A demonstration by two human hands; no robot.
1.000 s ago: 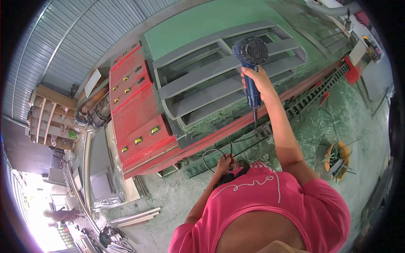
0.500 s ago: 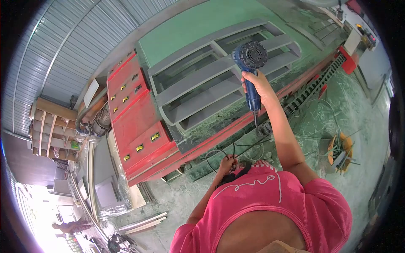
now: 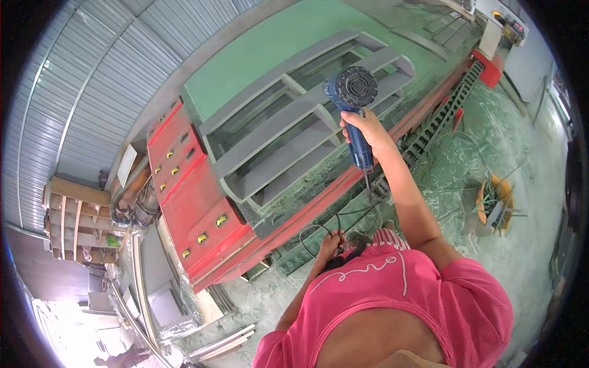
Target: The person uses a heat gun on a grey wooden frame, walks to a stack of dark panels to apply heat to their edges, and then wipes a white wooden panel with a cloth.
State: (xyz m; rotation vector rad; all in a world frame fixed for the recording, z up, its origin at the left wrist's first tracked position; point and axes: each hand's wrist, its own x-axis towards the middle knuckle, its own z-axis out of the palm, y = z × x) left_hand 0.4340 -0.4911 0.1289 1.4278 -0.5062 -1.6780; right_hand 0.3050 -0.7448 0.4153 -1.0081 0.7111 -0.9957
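Note:
My right hand (image 3: 365,126) is wrapped round the body of a blue power tool (image 3: 362,147) with a round dark ribbed head. The tool is held up in front of a grey slatted frame (image 3: 270,161), which lies on the green-topped machine bed. A cable runs down from the tool's lower end. Low in front of my body, my left hand (image 3: 332,243) is closed on a looped black cable (image 3: 305,241).
The red machine edge (image 3: 288,230) with yellow-marked latches runs along my side of the bed. A black cable chain (image 3: 445,119) lies to the right. On the floor are a yellow container of scraps (image 3: 504,199) and long strips (image 3: 224,343). Wooden shelves (image 3: 80,224) stand left.
The view has shifted, so the machine and frame sit further left. The tool in my right hand appears slightly left and lower. Both hands keep their hold.

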